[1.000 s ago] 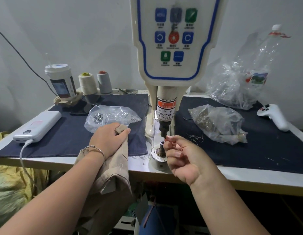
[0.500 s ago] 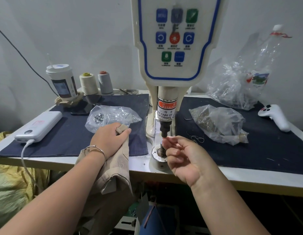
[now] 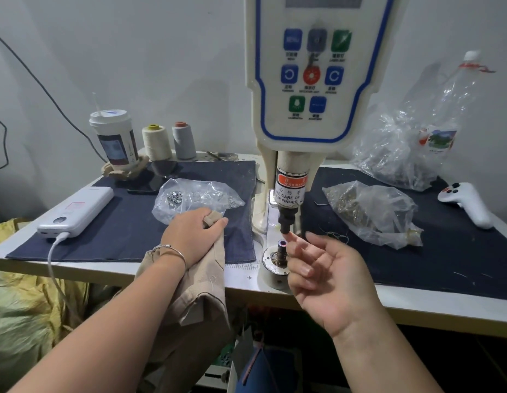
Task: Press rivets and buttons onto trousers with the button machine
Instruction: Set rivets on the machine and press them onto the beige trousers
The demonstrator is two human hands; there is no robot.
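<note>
Currently my left hand [image 3: 194, 236] grips the soft, limp trousers [image 3: 201, 282] by 1 stiffer edge, best held there, while my right hand [image 3: 326, 275] hangs relaxed, empty, beside the button machine [image 3: 317, 80] die [image 3: 281, 249].

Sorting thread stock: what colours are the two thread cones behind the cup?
Cream cone and grey cone, in the head view.

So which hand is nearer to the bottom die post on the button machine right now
The right hand: its fingertips sit just beside the bottom die post, to its right. The left hand is farther off to the left, gripping the beige trousers at the table edge.
</note>
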